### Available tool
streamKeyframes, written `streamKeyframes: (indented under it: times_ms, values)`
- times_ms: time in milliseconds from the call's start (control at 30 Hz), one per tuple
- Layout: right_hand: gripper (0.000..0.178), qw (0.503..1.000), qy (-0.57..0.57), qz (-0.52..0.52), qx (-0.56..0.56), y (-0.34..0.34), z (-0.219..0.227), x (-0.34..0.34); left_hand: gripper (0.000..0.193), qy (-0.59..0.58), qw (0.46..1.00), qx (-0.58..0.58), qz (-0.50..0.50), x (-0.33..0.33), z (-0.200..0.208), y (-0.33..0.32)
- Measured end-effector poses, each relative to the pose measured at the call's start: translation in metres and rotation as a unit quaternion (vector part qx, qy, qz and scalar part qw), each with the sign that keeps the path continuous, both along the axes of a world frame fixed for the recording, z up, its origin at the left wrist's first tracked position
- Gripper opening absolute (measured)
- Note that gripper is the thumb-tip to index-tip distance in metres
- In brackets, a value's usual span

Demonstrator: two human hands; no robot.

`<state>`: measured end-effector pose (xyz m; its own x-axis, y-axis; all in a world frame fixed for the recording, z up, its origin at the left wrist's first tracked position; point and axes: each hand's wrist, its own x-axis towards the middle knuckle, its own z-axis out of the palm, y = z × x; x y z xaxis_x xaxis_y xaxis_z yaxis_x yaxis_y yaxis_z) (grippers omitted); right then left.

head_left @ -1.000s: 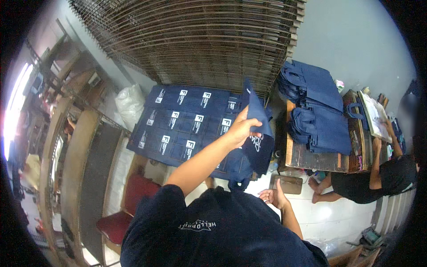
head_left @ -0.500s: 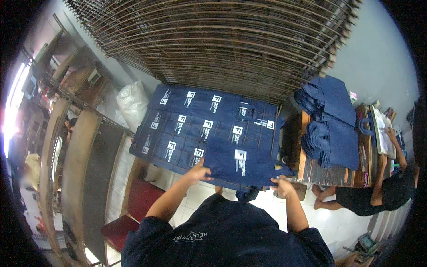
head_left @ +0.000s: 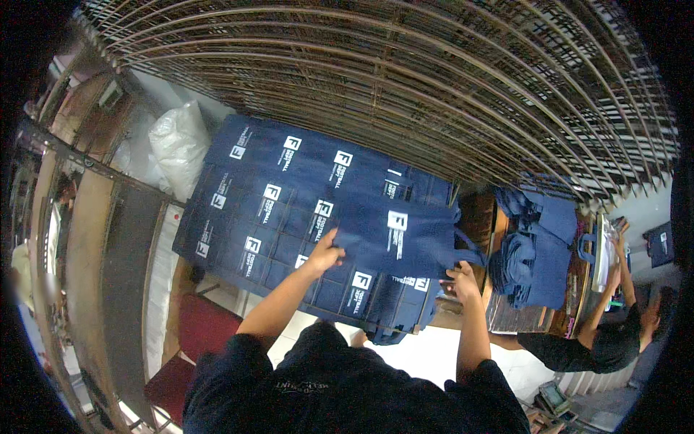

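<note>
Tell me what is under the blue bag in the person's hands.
Below the held bag, other printed blue bags show past its near edge; whatever lies directly beneath is covered.

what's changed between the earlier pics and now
A second ago the left hand held up blue fabric and the right hand was empty; now both hold a blue bag. Since half a second ago they have moved it away from the person, over the laid-out printed bags, uncovering prints near the close edge. The white sack and bag stacks look unmoved.
</note>
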<state>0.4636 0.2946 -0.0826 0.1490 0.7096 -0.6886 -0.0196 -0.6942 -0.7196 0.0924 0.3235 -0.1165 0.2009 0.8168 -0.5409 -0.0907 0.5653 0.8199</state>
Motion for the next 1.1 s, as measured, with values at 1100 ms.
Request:
streamKeyframes:
  times_ms: [1100]
  values:
    - [0.046,0.990,-0.104,-0.089,0.020,0.152,-0.215,-0.010,0.081,0.467,0.854,-0.193,-0.123,-0.209,-0.149,-0.268]
